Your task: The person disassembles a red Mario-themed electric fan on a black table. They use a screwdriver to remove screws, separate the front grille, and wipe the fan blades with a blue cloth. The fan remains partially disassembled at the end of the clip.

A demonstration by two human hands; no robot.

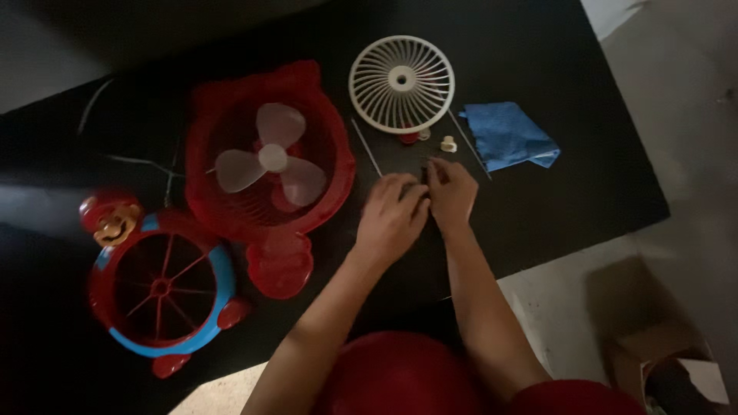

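My left hand (393, 217) and my right hand (451, 192) meet over the black table (553, 200), fingertips pinched together on a small dark part I cannot make out. Just left of them lies a red fan housing (223, 123) with pale translucent blades (270, 160). A white round fan grille (401, 83) lies beyond the hands. A thin metal rod (367, 147) lies between the housing and the hands.
A red and blue cartoon-figure fan frame (157, 288) sits at the left. A blue cloth (507, 135) lies to the right of the grille, with small red and white pieces (430, 138) and another thin rod nearby. A cardboard box (653, 346) stands on the floor at the lower right.
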